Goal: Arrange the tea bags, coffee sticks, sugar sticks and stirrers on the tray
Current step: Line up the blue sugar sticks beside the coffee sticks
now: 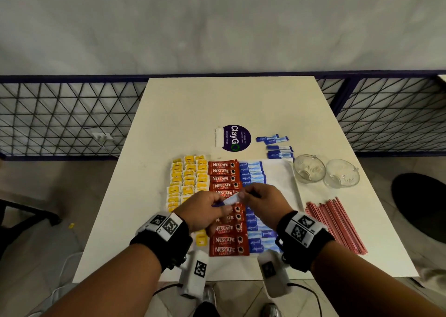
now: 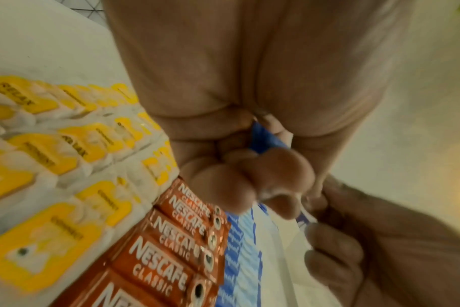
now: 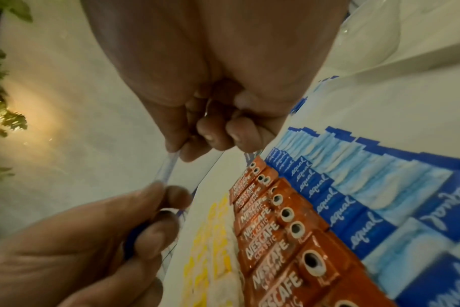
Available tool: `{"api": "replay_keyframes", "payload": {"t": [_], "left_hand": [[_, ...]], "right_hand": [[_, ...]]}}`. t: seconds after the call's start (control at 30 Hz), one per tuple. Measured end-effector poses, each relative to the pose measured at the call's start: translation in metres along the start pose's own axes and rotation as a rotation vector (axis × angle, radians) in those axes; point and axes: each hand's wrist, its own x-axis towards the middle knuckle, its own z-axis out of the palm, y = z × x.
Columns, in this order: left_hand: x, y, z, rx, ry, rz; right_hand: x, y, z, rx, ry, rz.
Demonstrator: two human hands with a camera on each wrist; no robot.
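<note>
Head view: white tray point(image 1: 282, 179) centre frame, bearing yellow tea bags point(image 1: 188, 181), red coffee sticks point(image 1: 225, 179) and blue sugar sticks point(image 1: 252, 171) in columns; stirrers point(image 1: 335, 222) lie off it, right. Just below centre, left hand point(image 1: 205, 210) and right hand point(image 1: 265, 202) each pinch an end of one sugar stick point(image 1: 229, 200) above the columns. Judged light, limp, crushable; best gripped by the flat sealed ends

Coffee sticks point(image 1: 226, 220) and sugar sticks point(image 1: 253, 220) mid-column, hidden beneath both hands point(image 1: 205, 210).
</note>
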Motion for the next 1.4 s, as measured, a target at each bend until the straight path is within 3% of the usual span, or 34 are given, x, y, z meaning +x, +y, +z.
{"api": "replay_keyframes", "payload": {"t": [0.07,0.17,0.37,0.53,0.7,0.93,1.03,1.13,1.3,1.4], "left_hand": [[0.003,-0.003,-0.015,-0.166,0.031,0.016],[0.009,-0.004,-0.031,-0.237,0.065,0.046],[0.028,-0.001,-0.035,-0.247,0.077,0.087],[0.052,0.003,-0.034,-0.065,0.175,0.164],[0.077,0.017,-0.03,-0.258,0.28,0.111],[0.113,0.026,-0.028,-0.177,0.394,0.102],[0.125,0.011,-0.05,0.01,0.582,0.012],[0.124,-0.013,-0.079,0.234,0.722,-0.191],[0.115,-0.053,-0.104,0.367,0.71,-0.457],[0.114,-0.064,-0.103,0.355,0.662,-0.513]], "right_hand": [[0.005,-0.003,0.003,0.12,0.048,0.078],[0.011,-0.007,0.012,0.207,0.086,0.122],[0.021,-0.009,0.012,0.312,0.119,0.149],[0.045,0.0,-0.005,0.447,0.128,0.191],[0.072,0.0,-0.022,0.437,0.127,0.154],[0.101,0.01,-0.041,0.414,0.169,0.208],[0.118,0.028,-0.052,0.426,0.266,0.331],[0.132,0.047,-0.056,0.349,0.291,0.414],[0.162,0.092,-0.051,0.136,0.228,0.486],[0.179,0.12,-0.047,0.038,0.185,0.501]]}}
